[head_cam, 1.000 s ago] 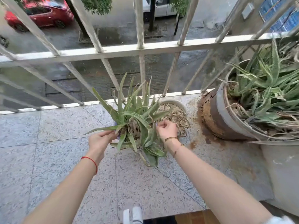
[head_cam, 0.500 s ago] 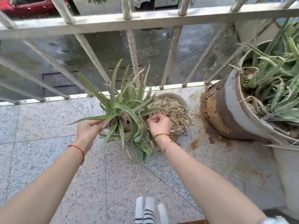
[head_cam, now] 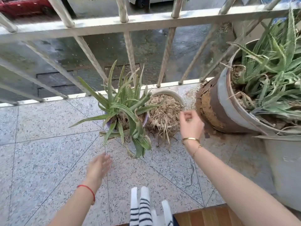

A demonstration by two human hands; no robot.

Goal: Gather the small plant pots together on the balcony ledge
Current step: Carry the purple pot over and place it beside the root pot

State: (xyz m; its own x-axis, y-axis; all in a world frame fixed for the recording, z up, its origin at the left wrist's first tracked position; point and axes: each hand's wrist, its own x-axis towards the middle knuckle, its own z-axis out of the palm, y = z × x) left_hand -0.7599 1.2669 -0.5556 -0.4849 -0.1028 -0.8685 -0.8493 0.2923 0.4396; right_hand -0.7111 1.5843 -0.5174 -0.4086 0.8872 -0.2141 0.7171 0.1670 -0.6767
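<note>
I see 2 small pots sitting side by side on the granite ledge [head_cam: 48, 144], close to the foot of the metal railing [head_cam: 130, 23]. The aloe pot [head_cam: 145, 119], purple-rimmed and mostly hidden under its green leaves, stands on the left and touches the white pot of dry roots [head_cam: 169, 93] on its right. Neither pot is being held.

My left hand [head_cam: 97, 168] hovers low over the bare ledge, nearer me than the aloe, and its grip is spread and slightly blurred, clear of the leaves. A red string circles that wrist. My right hand [head_cam: 191, 124] is up at the right edge of the white pot, with the thumb and forefinger drawn close together just beside the rim; I cannot tell whether they touch the rim or pinch a dry strand. 2 thin gold bracelets sit on that wrist.

Further right, a large rusted pot [head_cam: 216, 110] of bigger aloe leans on the ledge, near the white pot but apart from it, with rust-brown dirt scattered around its base. A grey bucket [head_cam: 283, 168] stands in front of it at the right edge.
</note>
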